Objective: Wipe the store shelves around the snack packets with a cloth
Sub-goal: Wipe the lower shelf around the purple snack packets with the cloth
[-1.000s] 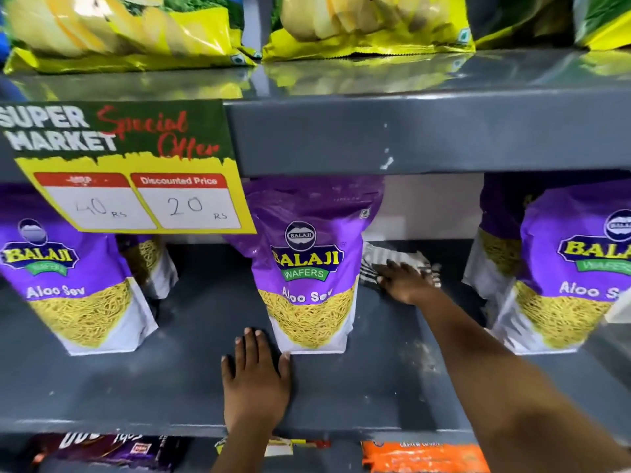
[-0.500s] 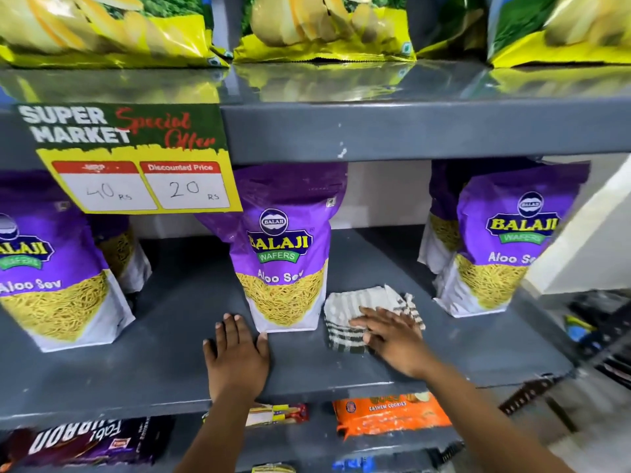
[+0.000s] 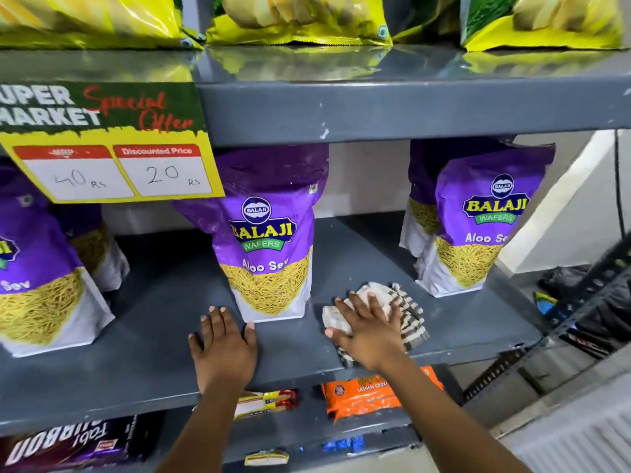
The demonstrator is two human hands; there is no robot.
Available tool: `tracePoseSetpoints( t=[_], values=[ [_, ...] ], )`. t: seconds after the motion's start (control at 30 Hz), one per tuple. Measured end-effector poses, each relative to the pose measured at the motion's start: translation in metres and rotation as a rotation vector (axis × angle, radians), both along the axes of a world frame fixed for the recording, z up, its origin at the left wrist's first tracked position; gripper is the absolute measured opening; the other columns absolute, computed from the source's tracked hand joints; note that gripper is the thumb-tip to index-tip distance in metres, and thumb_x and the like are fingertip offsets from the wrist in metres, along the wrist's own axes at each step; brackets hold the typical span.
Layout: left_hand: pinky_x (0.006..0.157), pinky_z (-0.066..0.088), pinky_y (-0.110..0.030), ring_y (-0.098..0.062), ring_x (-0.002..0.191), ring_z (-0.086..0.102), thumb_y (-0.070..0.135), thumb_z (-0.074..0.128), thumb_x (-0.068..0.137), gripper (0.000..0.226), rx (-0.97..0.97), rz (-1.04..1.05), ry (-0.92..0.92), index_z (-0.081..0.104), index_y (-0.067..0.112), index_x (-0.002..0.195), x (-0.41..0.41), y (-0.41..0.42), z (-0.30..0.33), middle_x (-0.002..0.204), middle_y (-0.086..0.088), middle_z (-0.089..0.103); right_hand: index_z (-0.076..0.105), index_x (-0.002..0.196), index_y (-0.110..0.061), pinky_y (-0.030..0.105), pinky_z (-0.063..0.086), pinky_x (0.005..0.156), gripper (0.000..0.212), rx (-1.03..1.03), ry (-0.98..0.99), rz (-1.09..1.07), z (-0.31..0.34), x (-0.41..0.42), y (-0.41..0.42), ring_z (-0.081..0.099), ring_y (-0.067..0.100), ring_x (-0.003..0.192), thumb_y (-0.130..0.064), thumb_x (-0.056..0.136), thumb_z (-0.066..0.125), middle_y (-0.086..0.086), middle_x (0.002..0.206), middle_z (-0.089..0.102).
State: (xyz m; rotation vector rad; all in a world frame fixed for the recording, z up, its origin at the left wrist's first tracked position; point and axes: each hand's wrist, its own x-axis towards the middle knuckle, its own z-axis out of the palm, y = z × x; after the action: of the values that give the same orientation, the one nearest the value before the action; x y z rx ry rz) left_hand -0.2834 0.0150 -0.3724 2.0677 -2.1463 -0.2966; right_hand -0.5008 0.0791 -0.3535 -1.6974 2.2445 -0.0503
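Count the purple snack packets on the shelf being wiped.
5 visible: one at far left, one behind it, one in the middle, one at right, one behind that. The price sign may hide more.

on the middle shelf (image 3: pixel 153 336), 1 snack packet (image 3: pixel 269 247) stands at the centre, 2 more (image 3: pixel 41 285) to its left, one behind the other, and 2 (image 3: pixel 478 230) to its right, likewise. the left hand (image 3: pixel 223 349) lies flat on the shelf just near of the centre packet, its thumb touching the base. the right hand (image 3: pixel 368 332) lies on the cloth (image 3: pixel 406 312), right of that packet. chip bags (image 3: pixel 297 18) sit on the shelf above; biscuit packs (image 3: pixel 362 394) lie on the shelf below.
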Motion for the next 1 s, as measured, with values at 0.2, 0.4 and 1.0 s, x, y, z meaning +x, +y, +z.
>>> tracePoseSetpoints(
  t=[0.2,0.4,1.0],
  values=[
    [0.115,0.006,-0.048,-0.026,0.143,0.002,0.041,0.018,0.096,0.060,0.008,-0.001,0.001,0.008,0.007,0.145,0.001,0.000,0.002,0.156,-0.011,0.006,0.035,0.132,-0.041,0.058,0.017,0.112,0.080,-0.173,0.098,-0.053,-0.007,-0.024,0.068,0.029,0.021,0.139,-0.074,0.067,0.004,-0.011,0.145,0.041],
    [0.115,0.006,-0.049,-0.027,0.142,0.002,0.040,0.017,0.096,0.060,0.006,-0.008,-0.004,0.006,0.006,0.145,0.000,-0.001,0.001,0.156,-0.012,0.005,0.053,0.118,-0.026,0.038,0.049,0.081,0.032,-0.394,-0.131,-0.322,0.037,-0.049,0.084,0.061,0.035,0.100,-0.031,0.087,0.053,0.013,0.115,0.065],
    [0.114,0.008,-0.049,-0.027,0.142,0.004,0.041,0.020,0.096,0.061,-0.016,-0.008,-0.011,0.008,0.007,0.144,0.001,-0.002,-0.001,0.156,-0.012,0.007,0.061,0.111,-0.031,0.047,0.054,0.083,0.049,-0.312,0.041,-0.112,-0.002,0.018,0.037,0.063,0.026,0.109,-0.053,0.079,0.031,0.001,0.121,0.066]
  ],
)
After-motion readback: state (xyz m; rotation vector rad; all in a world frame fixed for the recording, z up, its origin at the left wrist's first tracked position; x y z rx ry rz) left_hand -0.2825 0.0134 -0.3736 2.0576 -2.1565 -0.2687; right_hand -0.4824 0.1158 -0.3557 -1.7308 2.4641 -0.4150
